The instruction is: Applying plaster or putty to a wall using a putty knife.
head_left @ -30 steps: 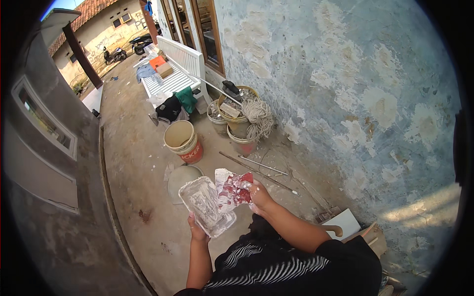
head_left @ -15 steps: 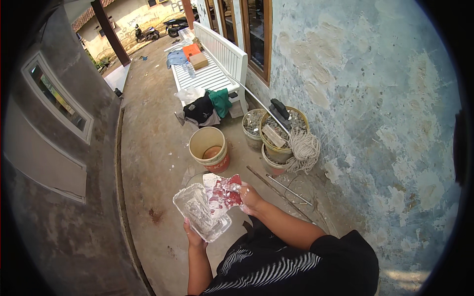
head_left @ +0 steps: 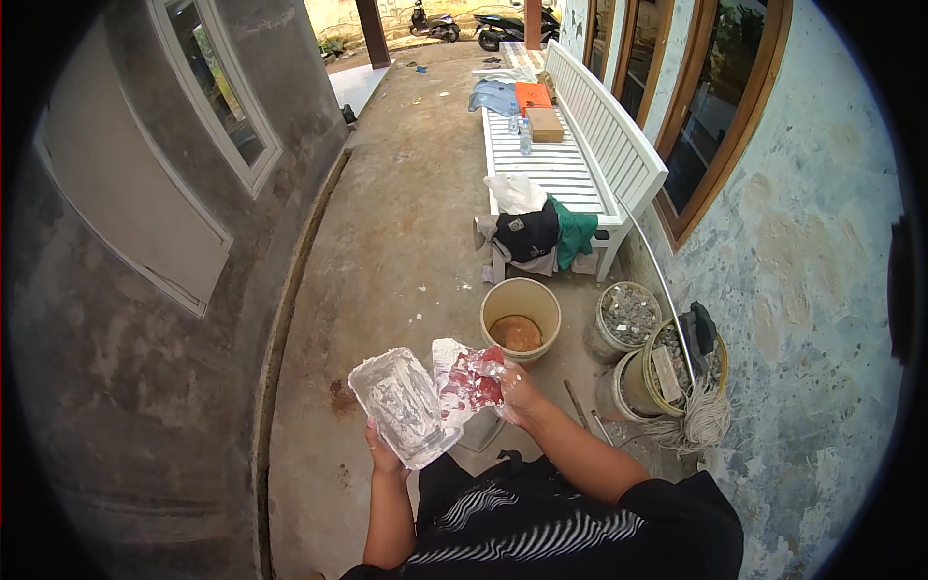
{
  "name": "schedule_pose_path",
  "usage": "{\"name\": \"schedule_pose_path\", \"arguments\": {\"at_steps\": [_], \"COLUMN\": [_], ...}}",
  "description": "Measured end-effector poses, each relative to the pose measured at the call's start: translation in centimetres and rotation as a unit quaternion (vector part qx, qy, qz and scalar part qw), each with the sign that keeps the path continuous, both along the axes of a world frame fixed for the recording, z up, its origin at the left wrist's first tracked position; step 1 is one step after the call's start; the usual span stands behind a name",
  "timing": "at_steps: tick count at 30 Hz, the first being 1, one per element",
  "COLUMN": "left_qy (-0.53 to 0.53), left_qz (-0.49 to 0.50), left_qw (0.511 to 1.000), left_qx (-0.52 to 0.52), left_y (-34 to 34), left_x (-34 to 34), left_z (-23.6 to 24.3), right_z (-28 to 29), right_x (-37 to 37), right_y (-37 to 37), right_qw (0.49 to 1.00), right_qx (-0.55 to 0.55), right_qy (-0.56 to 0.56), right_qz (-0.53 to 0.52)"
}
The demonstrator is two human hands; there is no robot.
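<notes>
My left hand (head_left: 385, 452) is closed on the near left side of a rectangular plastic tub (head_left: 394, 404), tilted so its inside shows, smeared with white putty. A red putty scraper (head_left: 472, 379), thickly coated with white putty over its left part, is gripped in my right hand (head_left: 517, 394). White smears mark the fingers of that hand. The scraper's coated edge is at the tub's right rim; whether they touch I cannot tell. Just beyond the scraper, a cream bucket (head_left: 522, 290) stands on the ground with reddish-brown matter at its bottom.
To the right, buckets of rubble (head_left: 630, 314) stand by a patchy blue wall (head_left: 802, 290), with a string mop (head_left: 698, 420) leaning there. A white slatted bench (head_left: 609, 130) bears clothes, bottles and a cardboard box (head_left: 545, 126). A grey wall (head_left: 126, 387) runs along the left.
My view has swung left and up, so the bench and buckets appear farther right. The scraper has shifted from over the tub to its right rim. Both hands keep their holds.
</notes>
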State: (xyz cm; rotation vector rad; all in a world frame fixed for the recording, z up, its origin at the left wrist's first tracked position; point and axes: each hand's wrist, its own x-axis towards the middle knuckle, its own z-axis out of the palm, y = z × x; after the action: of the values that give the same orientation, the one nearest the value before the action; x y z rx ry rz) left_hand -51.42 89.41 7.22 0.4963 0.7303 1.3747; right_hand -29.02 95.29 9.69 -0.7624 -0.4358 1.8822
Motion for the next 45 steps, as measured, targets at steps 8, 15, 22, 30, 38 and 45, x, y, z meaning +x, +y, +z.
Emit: {"name": "schedule_pose_path", "arguments": {"at_steps": [8,15,22,30,38,45], "left_qy": [-0.006,-0.065,-0.02,0.003,0.057,0.046], "left_qz": [-0.085,-0.136,-0.168,-0.158,-0.232,-0.341], "left_qw": [0.996,0.987,0.981,0.985,0.968,0.93], "left_qx": [-0.023,-0.055,-0.09,-0.071,-0.078,-0.128], "left_y": [17.9,31.6,46.0,67.8,86.2,101.1], "left_x": [-12.3,-14.2,-12.7,-7.3,3.7,13.2], "left_z": [0.9,2.4,2.2,1.2,3.1,-2.0], "right_z": [1.4,3.7,-0.4,-3.4,1.2,-3.7], "right_x": [-9.8,-13.4,-11.2,-1.1,9.3,15.7], "right_y": [15.9,26.7,38.8,61.0,73.7,75.9], "right_qw": [0.979,0.975,0.947,0.919,0.905,0.835], "right_qx": [-0.018,-0.015,-0.015,-0.04,-0.032,-0.074], "right_qy": [0.08,0.022,0.019,0.115,0.042,0.038], "right_qz": [-0.184,-0.221,-0.319,-0.375,-0.423,-0.544]}}
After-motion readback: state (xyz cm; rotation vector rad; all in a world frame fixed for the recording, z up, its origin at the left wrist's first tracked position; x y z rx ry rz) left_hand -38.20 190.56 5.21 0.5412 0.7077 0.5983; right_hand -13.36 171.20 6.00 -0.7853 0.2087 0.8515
